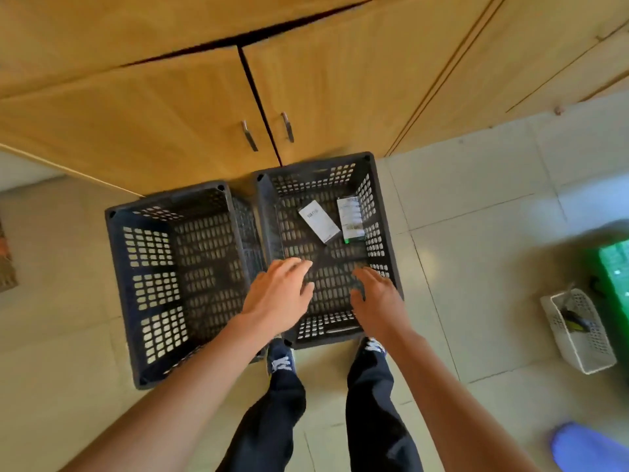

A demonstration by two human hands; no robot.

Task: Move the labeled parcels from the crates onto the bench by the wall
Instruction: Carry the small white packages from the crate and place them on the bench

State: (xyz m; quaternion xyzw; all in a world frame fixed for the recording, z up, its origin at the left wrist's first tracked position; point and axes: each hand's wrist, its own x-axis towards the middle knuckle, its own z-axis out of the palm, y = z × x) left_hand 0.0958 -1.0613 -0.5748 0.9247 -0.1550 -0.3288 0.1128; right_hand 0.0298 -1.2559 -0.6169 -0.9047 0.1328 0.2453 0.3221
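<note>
I can't read the blurred labels on the two parcels (332, 218), and the green object (614, 264) and purple shape (585, 447) are cut off at the frame's right edge.

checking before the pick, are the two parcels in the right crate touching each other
Apart: the head view shows dark crate floor between the white parcel and the green-edged parcel.
</note>
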